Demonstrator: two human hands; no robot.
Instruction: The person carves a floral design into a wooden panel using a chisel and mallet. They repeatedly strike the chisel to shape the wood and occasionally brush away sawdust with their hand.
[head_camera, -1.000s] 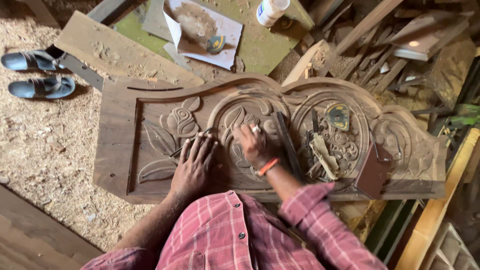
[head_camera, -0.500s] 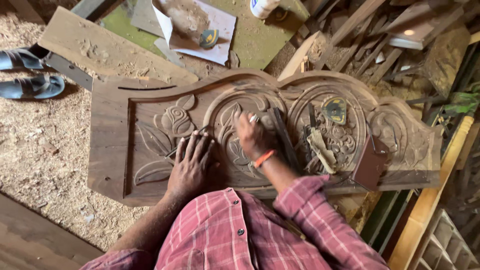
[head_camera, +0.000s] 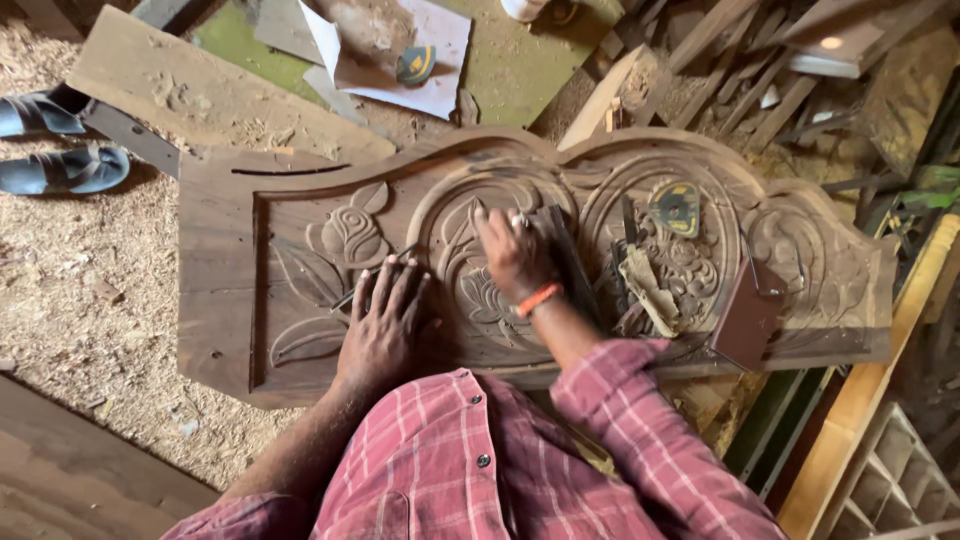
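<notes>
While the carved wooden panel (head_camera: 300, 300) lies flat on the sawdust-strewn floor (head_camera: 90, 290), the left hand (head_camera: 385, 325) presses open-palmed on its floral relief, a thin tool (head_camera: 375, 280) lying under the fingers, gripping nothing. The right hand (head_camera: 515, 255) works the central medallion; whether its grip holds something, I cannot tell. Stiff, heavy hardwood by its look, with fragile raised edges; best taken by the plain outer border.

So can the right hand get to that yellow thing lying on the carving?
Probably yes. The right hand rests on the carved wooden panel, and the yellow thing lies on the same panel a little further right. Only low tools lie between them, nothing tall blocks the way.
</notes>
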